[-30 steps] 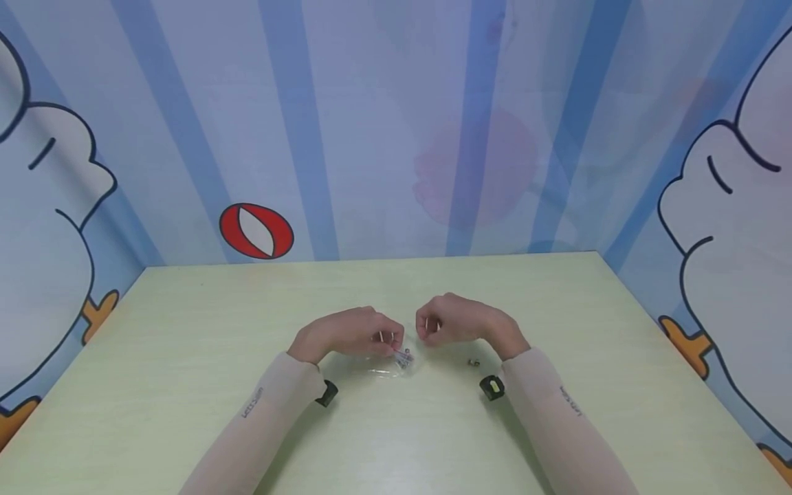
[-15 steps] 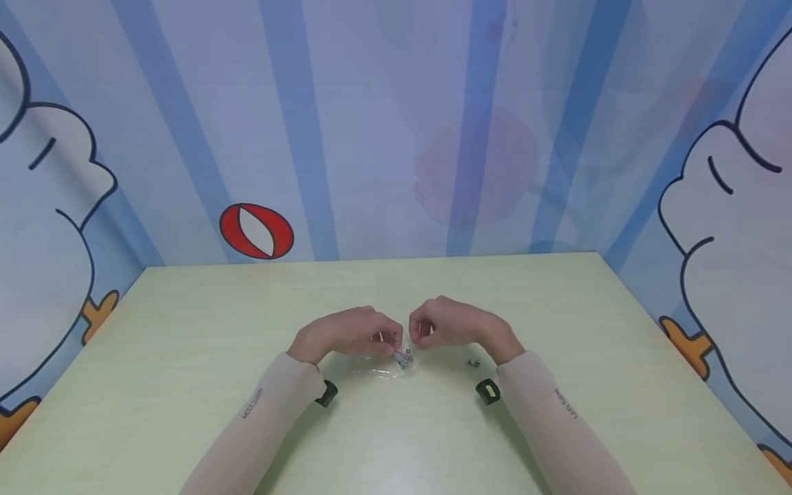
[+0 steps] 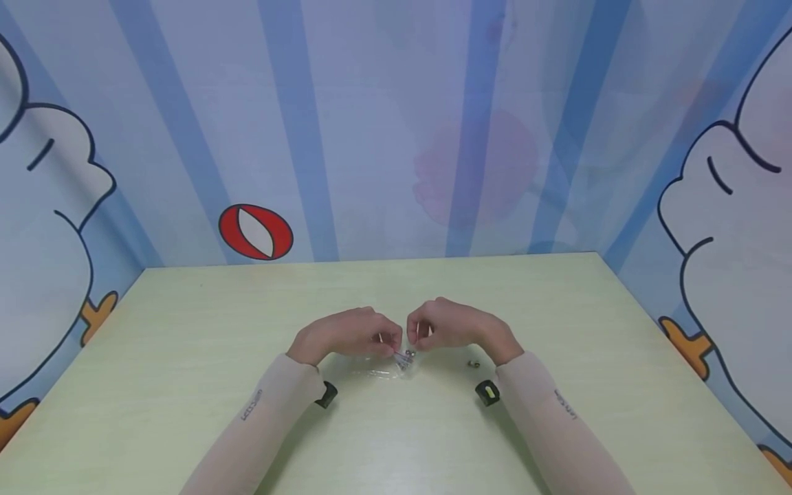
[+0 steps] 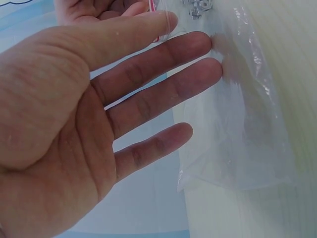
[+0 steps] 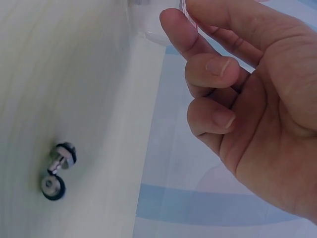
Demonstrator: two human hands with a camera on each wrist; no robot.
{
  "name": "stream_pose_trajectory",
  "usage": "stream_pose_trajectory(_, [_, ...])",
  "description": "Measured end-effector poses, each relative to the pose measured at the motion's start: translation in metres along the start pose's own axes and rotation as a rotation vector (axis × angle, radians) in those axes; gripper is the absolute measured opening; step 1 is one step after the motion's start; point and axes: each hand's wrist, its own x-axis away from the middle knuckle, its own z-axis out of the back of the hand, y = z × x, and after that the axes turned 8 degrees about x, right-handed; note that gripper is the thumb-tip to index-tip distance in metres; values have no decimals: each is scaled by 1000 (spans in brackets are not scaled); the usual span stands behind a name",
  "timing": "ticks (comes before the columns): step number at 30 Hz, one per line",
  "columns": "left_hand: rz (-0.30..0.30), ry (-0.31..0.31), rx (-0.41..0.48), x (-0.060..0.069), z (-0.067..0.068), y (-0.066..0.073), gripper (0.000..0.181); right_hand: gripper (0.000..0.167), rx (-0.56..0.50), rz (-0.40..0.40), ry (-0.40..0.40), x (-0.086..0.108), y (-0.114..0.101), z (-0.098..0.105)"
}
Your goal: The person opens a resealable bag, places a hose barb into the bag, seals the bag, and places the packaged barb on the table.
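Pale sleeves [image 3: 260, 419] nearest, small dark wrist units [image 3: 488, 393] below the cuffs; next, two loose metal parts [image 5: 63, 155] with dark rings, on the desk [image 3: 247, 295] by the right wrist, side by side, whether touching can't tell, blurred; a bit left of them the clear plastic bag [image 4: 242, 129], lying on the desk between and partly under the hands, metal bits [image 4: 199, 7] showing through at the end towards the right hand, red edge [image 4: 152, 5] up by the fingertips. Left hand [image 3: 355, 332] pinches the bag by that red edge, thumb on it, index hidden, other three fingers straight and spread; right hand [image 3: 454, 323] has lower fingers curled in, thumb and index tips right at the bag's red edge, can't tell whether they grip it or hold a bit of metal. Key relation, my read: bag is left of the right hand and its body runs back under the left, long axis seemingly crosswise to the person, left hand nearer to it; loose parts are on the other side, right of the bag and closer to the right hand. Beyond: striped blue backdrop [image 3: 396, 137] behind the desk, red-and-white print [image 3: 280, 230] low on its left
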Motion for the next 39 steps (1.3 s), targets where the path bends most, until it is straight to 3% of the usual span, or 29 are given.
stream_pose_trajectory(30, [-10, 5, -29, 0, 0, 1, 9, 18, 20, -11, -65, 13, 11, 10])
stream_pose_trajectory(39, [-10, 6, -38, 0, 1, 1, 9, 18, 43, -83, -130, 21, 15, 16])
